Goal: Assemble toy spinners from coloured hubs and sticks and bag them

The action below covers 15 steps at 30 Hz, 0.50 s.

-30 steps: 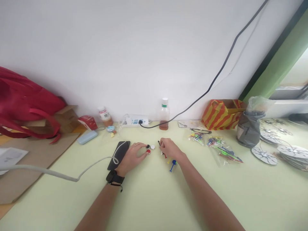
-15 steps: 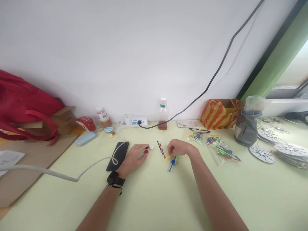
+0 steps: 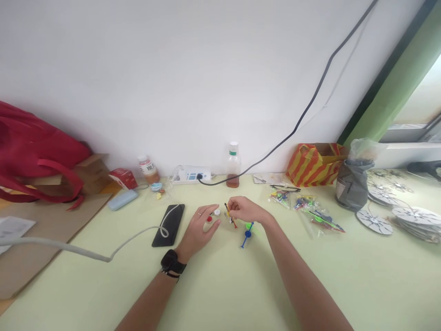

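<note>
My left hand (image 3: 198,228) rests low over the table, its fingers apart and curved around a small red-topped piece (image 3: 209,219). Just beyond those fingertips lies a small white round piece (image 3: 217,213). My right hand (image 3: 247,209) is pinched on a thin yellow plastic arrow (image 3: 228,213), mostly covered by the fingers. Below its fingertips are other thin arrows, with a red tip (image 3: 235,225) and a black tip (image 3: 225,205) showing. Nearer me, a blue plastic arrow with a round hub (image 3: 248,234) lies beside a green one (image 3: 248,225).
Left of my left hand lies a black phone (image 3: 168,226) with a pale cable (image 3: 138,233) across it. Behind stand a bottle (image 3: 233,168) and a power strip (image 3: 193,174). Clear bags of coloured plastic pieces (image 3: 322,219) and stacked white discs (image 3: 416,215) are at right.
My right hand has moved left with the yellow arrow, over the other thin arrows. My left hand has shifted slightly right and opened wider around the red-topped piece.
</note>
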{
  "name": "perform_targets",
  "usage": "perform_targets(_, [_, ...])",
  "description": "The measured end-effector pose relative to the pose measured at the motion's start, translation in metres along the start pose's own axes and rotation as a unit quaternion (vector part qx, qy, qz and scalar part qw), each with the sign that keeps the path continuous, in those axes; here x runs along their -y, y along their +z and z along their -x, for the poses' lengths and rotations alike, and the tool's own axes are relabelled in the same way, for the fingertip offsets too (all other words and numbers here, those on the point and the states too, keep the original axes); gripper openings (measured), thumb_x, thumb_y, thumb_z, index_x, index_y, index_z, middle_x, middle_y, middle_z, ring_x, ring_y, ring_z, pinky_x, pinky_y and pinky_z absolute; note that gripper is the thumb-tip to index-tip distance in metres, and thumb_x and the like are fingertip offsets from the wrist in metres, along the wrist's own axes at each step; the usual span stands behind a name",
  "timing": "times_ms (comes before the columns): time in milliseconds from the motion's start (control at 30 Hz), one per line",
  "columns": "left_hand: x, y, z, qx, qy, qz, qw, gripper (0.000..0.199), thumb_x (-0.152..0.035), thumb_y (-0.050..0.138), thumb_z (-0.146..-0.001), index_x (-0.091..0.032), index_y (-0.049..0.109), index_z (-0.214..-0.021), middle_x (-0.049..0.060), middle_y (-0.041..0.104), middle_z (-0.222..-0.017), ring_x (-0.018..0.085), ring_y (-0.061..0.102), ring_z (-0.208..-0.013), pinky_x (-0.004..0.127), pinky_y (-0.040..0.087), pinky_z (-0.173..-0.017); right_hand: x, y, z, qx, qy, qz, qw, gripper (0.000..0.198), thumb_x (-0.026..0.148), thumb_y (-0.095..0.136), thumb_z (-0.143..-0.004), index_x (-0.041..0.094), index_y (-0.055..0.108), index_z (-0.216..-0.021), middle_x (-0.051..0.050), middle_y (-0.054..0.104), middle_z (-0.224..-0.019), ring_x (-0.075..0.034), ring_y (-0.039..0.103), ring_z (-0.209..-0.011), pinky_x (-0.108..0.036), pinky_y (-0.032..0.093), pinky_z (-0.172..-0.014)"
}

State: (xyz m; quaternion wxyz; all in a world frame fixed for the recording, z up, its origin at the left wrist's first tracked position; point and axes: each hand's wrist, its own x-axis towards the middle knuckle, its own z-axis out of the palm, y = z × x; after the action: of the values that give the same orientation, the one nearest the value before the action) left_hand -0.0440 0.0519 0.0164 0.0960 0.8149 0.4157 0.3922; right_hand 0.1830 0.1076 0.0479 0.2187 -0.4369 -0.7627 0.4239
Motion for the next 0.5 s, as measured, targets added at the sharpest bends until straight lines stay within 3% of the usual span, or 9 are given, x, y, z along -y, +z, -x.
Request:
perform_targets(167, [-0.007,0.009,0.002,0.001,0.029,0.060,0.998,0.016,-0.020,0.057,-0.099,-0.023,0.065,-0.113,0.009,0.070,-0.112,0.022,0.067,-0.107,0.037,0.054,-0.096,0.016,0.021,-0.003,0.058,0.007,-0.092,0.994,0.010,0.016,0.056,-0.080,0.021,0.054,-0.088,0.003,0.061,-0.075,-0.012,0.058,-0.063,-0.017,0.042,-0.046])
perform_targets(233, [-0.006,0.010,0.002,-0.014,0.025,0.060,0.998,0.009,-0.018,0.059,-0.098,-0.022,0.065,-0.101,0.006,0.071,-0.101,0.020,0.069,-0.096,0.033,0.056,-0.087,0.018,0.024,-0.005,0.030,0.012,-0.057,0.998,0.005,0.020,0.057,-0.083,0.021,0.055,-0.088,0.004,0.059,-0.074,-0.011,0.055,-0.061,-0.018,0.040,-0.047])
perform_targets(333, [-0.002,0.010,0.004,-0.030,0.017,0.051,0.998,0.004,-0.018,0.063,-0.094,-0.022,0.064,-0.093,0.005,0.073,-0.100,0.020,0.070,-0.096,0.032,0.056,-0.086,0.009,0.020,-0.009,-0.041,0.020,0.013,0.999,0.008,0.020,0.053,-0.089,0.018,0.060,-0.088,0.002,0.060,-0.075,-0.012,0.054,-0.064,-0.020,0.042,-0.055])
perform_targets(500, [0.010,0.016,0.008,0.027,0.000,0.021,0.999,0.014,-0.023,0.067,-0.094,-0.026,0.071,-0.107,0.007,0.072,-0.114,0.025,0.067,-0.110,0.043,0.056,-0.097,-0.020,0.000,-0.011,-0.125,0.080,0.100,0.984,0.023,0.010,0.052,-0.088,0.013,0.066,-0.106,-0.004,0.065,-0.083,-0.016,0.057,-0.075,-0.026,0.042,-0.071])
